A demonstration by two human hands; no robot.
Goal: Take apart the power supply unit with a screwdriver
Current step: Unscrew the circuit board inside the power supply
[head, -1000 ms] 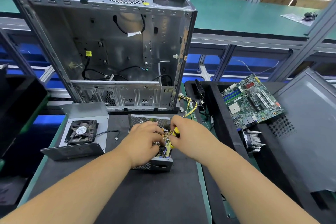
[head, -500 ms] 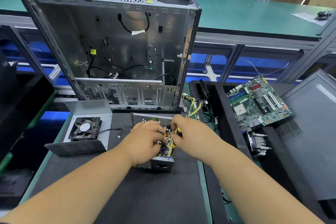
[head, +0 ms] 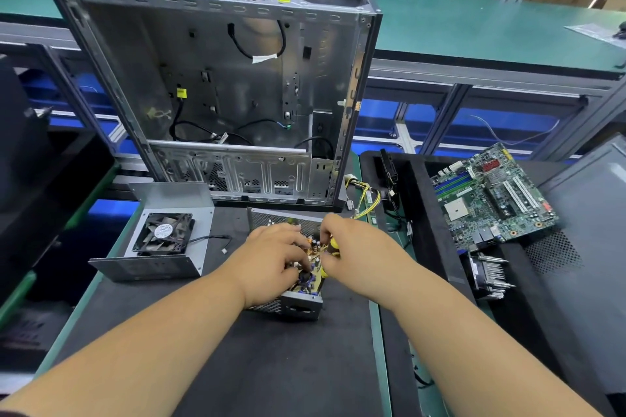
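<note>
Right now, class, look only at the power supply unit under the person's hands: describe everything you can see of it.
The power supply unit is an open grey metal box with perforated mesh walls, lying flat on the black mat in front of the upright computer case. Its lid is off, exposing a yellowish circuit board crowded with components. Yellow and black wires trail from its far right corner. The left hand rests on its components; the right hand grips a yellow-handled screwdriver over the board.

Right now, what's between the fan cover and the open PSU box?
Head view: only bare black mat, crossed by the fan's loose black lead, lies between the fan cover and the PSU box.
</note>
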